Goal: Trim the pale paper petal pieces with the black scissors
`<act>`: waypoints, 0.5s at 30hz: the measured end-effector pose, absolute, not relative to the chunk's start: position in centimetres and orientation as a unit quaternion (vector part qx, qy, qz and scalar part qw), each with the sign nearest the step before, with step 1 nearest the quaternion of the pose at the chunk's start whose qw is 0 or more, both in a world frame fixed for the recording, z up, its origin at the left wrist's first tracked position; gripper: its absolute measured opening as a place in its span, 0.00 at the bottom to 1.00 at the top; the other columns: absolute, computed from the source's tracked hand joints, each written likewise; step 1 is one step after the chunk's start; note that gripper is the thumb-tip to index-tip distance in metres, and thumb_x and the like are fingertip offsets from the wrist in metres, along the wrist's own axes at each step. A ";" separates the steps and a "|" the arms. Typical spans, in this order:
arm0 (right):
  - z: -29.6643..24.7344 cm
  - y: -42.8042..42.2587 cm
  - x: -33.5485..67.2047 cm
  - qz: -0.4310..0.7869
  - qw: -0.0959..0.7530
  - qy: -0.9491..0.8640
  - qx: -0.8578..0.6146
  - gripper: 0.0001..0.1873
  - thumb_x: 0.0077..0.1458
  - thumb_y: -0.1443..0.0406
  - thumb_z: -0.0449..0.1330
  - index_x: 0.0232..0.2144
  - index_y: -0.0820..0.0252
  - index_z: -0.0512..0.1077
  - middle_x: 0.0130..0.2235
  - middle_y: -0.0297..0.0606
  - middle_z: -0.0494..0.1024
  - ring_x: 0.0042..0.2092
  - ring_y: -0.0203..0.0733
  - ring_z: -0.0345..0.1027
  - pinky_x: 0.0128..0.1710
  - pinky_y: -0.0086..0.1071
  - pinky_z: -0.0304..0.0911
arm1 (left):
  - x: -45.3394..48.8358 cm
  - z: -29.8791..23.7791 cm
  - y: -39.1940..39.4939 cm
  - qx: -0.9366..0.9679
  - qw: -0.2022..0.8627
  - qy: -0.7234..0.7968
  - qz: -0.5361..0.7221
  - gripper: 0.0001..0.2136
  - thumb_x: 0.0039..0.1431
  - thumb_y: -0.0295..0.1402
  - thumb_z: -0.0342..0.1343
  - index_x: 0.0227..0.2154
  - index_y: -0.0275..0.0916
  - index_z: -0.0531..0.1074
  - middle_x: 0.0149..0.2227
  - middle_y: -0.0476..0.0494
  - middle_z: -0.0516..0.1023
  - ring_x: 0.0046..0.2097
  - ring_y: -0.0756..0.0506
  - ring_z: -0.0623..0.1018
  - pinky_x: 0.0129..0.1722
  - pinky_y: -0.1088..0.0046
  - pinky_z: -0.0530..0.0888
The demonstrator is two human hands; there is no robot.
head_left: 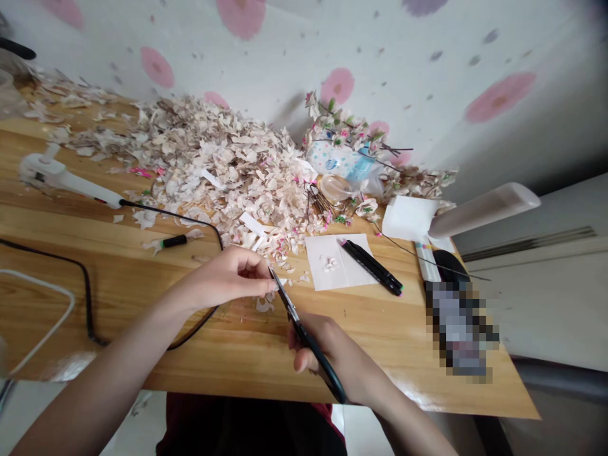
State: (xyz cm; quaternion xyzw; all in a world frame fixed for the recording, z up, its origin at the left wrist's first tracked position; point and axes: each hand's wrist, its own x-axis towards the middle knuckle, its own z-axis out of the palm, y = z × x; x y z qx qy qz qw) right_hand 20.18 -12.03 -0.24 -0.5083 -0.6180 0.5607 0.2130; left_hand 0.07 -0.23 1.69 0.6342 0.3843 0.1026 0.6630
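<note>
The person's right hand gripped black-handled scissors, their tips reaching up to the fingertips of the left hand, which were pinched together on something too small to make out. Both hands were over a wooden table, just below a pale heap of petal-shaped paper scraps flecked with pink. To the right lay a white sheet bearing a few small scraps beside two black marker pens, and an artificial flowering branch stood beyond them by the wall.
</note>
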 end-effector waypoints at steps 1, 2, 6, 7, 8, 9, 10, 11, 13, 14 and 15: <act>-0.3 -12.1 20.2 0.562 0.212 -0.617 -0.509 0.35 0.49 0.34 0.52 0.27 0.60 0.65 0.27 0.34 0.68 0.29 0.39 0.61 0.29 0.30 0.55 | 0.1 1.7 -0.2 0.634 0.664 0.383 0.102 0.07 0.49 0.36 0.59 0.22 0.38 0.73 0.21 0.54 0.73 0.26 0.52 0.70 0.27 0.79 0.63; -0.3 -12.1 20.2 0.565 0.210 -0.614 -0.509 0.34 0.49 0.34 0.52 0.27 0.60 0.65 0.26 0.33 0.68 0.28 0.38 0.60 0.28 0.30 0.54 | 0.1 1.7 -0.2 0.634 0.664 0.382 0.102 0.07 0.49 0.36 0.59 0.22 0.38 0.73 0.21 0.54 0.73 0.26 0.52 0.70 0.27 0.79 0.63; -0.4 -12.0 20.1 0.587 0.220 -0.595 -0.504 0.34 0.48 0.34 0.53 0.27 0.60 0.65 0.25 0.32 0.65 0.25 0.35 0.59 0.25 0.28 0.54 | 0.1 1.6 -0.2 0.637 0.662 0.380 0.107 0.07 0.49 0.35 0.59 0.21 0.38 0.72 0.21 0.54 0.73 0.26 0.53 0.71 0.26 0.79 0.63; -0.3 -12.0 20.0 0.591 0.225 -0.590 -0.502 0.35 0.48 0.33 0.52 0.26 0.60 0.64 0.25 0.32 0.65 0.25 0.35 0.58 0.24 0.28 0.54 | 0.1 1.5 -0.2 0.639 0.660 0.380 0.109 0.07 0.49 0.35 0.59 0.21 0.38 0.72 0.21 0.54 0.73 0.26 0.53 0.71 0.27 0.78 0.63; -0.3 -12.0 20.0 0.595 0.228 -0.585 -0.501 0.36 0.47 0.32 0.52 0.25 0.60 0.64 0.24 0.32 0.64 0.24 0.35 0.58 0.24 0.28 0.54 | 0.1 1.5 -0.2 0.640 0.659 0.380 0.111 0.08 0.49 0.35 0.59 0.21 0.38 0.72 0.21 0.54 0.74 0.26 0.52 0.71 0.27 0.78 0.64; -0.3 -12.0 19.9 0.603 0.231 -0.578 -0.499 0.36 0.46 0.32 0.52 0.24 0.60 0.63 0.24 0.31 0.64 0.24 0.34 0.58 0.23 0.27 0.53 | 0.0 1.4 -0.2 0.640 0.659 0.379 0.113 0.08 0.50 0.35 0.59 0.21 0.37 0.72 0.21 0.53 0.74 0.26 0.52 0.71 0.27 0.78 0.64; -0.2 -12.0 19.8 0.613 0.232 -0.568 -0.499 0.36 0.46 0.32 0.51 0.24 0.60 0.63 0.23 0.31 0.63 0.23 0.34 0.57 0.23 0.27 0.53 | 0.0 1.4 -0.2 0.640 0.659 0.377 0.114 0.08 0.50 0.36 0.59 0.22 0.37 0.73 0.22 0.53 0.75 0.27 0.52 0.72 0.27 0.78 0.65; -0.2 -12.0 19.8 0.624 0.234 -0.555 -0.499 0.36 0.45 0.32 0.52 0.24 0.60 0.63 0.22 0.30 0.63 0.22 0.33 0.57 0.22 0.27 0.53 | 0.0 1.3 -0.2 0.640 0.661 0.374 0.114 0.08 0.50 0.36 0.59 0.22 0.37 0.73 0.22 0.52 0.75 0.27 0.52 0.72 0.28 0.78 0.66; -0.2 -12.0 19.7 0.643 0.243 -0.529 -0.498 0.35 0.46 0.33 0.53 0.24 0.60 0.62 0.21 0.29 0.62 0.21 0.32 0.57 0.21 0.27 0.53 | 0.1 1.2 -0.2 0.637 0.670 0.363 0.115 0.08 0.51 0.36 0.59 0.23 0.37 0.73 0.25 0.51 0.78 0.29 0.51 0.74 0.30 0.77 0.68; -0.3 -12.1 19.7 0.649 0.254 -0.518 -0.496 0.35 0.47 0.33 0.54 0.25 0.60 0.62 0.20 0.29 0.62 0.20 0.32 0.57 0.20 0.26 0.53 | 0.2 1.1 -0.3 0.633 0.675 0.359 0.118 0.08 0.51 0.36 0.59 0.24 0.37 0.73 0.26 0.50 0.79 0.30 0.50 0.75 0.31 0.77 0.69; -0.5 -12.1 19.7 0.652 0.268 -0.510 -0.493 0.34 0.48 0.34 0.54 0.25 0.60 0.62 0.20 0.29 0.62 0.20 0.32 0.57 0.20 0.26 0.54 | 0.3 1.1 -0.4 0.630 0.679 0.358 0.122 0.08 0.50 0.36 0.60 0.24 0.37 0.73 0.26 0.49 0.79 0.30 0.50 0.76 0.32 0.76 0.70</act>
